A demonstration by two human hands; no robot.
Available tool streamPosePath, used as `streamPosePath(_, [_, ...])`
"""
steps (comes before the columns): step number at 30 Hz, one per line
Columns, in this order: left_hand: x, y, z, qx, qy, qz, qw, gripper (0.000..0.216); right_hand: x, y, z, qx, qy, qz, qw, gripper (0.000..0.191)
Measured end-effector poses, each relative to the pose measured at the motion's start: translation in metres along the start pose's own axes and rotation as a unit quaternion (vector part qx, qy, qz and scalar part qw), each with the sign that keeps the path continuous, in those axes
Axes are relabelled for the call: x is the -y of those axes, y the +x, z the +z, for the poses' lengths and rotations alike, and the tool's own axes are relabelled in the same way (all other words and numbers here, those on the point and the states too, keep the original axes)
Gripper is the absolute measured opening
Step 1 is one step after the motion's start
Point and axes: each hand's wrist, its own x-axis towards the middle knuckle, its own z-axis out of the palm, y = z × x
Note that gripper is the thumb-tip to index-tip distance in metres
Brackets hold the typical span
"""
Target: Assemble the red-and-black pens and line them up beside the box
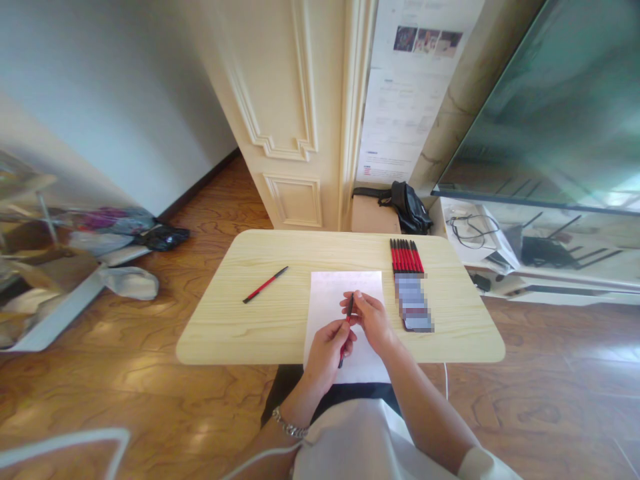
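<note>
Both my hands hold one red and black pen over a white sheet of paper on a small light wooden table. My left hand grips the pen's red barrel. My right hand pinches its black upper end. A second red and black pen lies alone on the table to the left. A row of several more such pens lies to the right of the paper, partly in a pack.
A black bag sits on a box behind the table, by a cream door. Cables and a router lie on a low white shelf at right. Clutter and a rack stand at left on the wooden floor.
</note>
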Motion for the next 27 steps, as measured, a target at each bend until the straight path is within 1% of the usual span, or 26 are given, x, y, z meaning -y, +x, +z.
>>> streamPosePath(2, [-0.002, -0.0005, 0.0009, -0.004, -0.001, 0.005, 1.0, 0.03, 0.0006, -0.0001, 0.0005, -0.019, -0.024, -0.019, 0.999, 0.03])
streamPosePath(4, [-0.0037, -0.001, 0.0018, -0.008, -0.001, 0.005, 1.0, 0.031, 0.0009, -0.0006, 0.0006, -0.013, -0.025, -0.022, 0.999, 0.028])
streamPosePath(8, [-0.0044, -0.0008, 0.0017, -0.005, -0.005, 0.007, 1.0, 0.031, 0.0017, -0.001, -0.0007, 0.014, -0.005, 0.006, 1.0, 0.036])
streamPosePath(10, [-0.0037, -0.0002, 0.0009, -0.002, -0.006, 0.01, 1.0, 0.032, 0.002, -0.0003, -0.0009, 0.002, -0.022, 0.0, 1.0, 0.036])
streamPosePath(13, [-0.0023, 0.0002, 0.0, -0.002, -0.004, 0.01, 1.0, 0.032, 0.0016, 0.0004, -0.0004, -0.016, -0.049, -0.022, 0.998, 0.031])
streamPosePath(15, [-0.0018, -0.0001, -0.0003, -0.003, -0.002, 0.01, 1.0, 0.032, 0.0017, 0.0001, -0.0003, -0.003, -0.041, -0.017, 0.999, 0.03])
streamPosePath(18, [-0.002, -0.001, -0.0002, -0.003, -0.006, 0.013, 1.0, 0.031, 0.0028, -0.0005, -0.0004, 0.018, -0.019, 0.004, 1.0, 0.036])
streamPosePath(20, [-0.0025, -0.0014, 0.0005, -0.008, -0.005, 0.014, 1.0, 0.033, 0.0035, -0.0003, -0.0005, 0.006, -0.03, 0.001, 1.0, 0.039])
streamPosePath(23, [-0.0028, -0.0014, 0.002, -0.015, 0.001, 0.015, 1.0, 0.035, 0.0034, 0.0001, -0.001, -0.022, -0.063, -0.026, 0.997, 0.034])
streamPosePath(25, [-0.0028, -0.0012, 0.0028, -0.017, 0.004, 0.014, 1.0, 0.035, 0.0032, 0.0, -0.0022, -0.008, -0.061, -0.028, 0.998, 0.031])
streamPosePath(27, [-0.003, -0.0008, 0.0036, -0.016, 0.006, 0.009, 1.0, 0.037, 0.0036, -0.0003, -0.0037, 0.018, -0.047, -0.013, 0.999, 0.032])
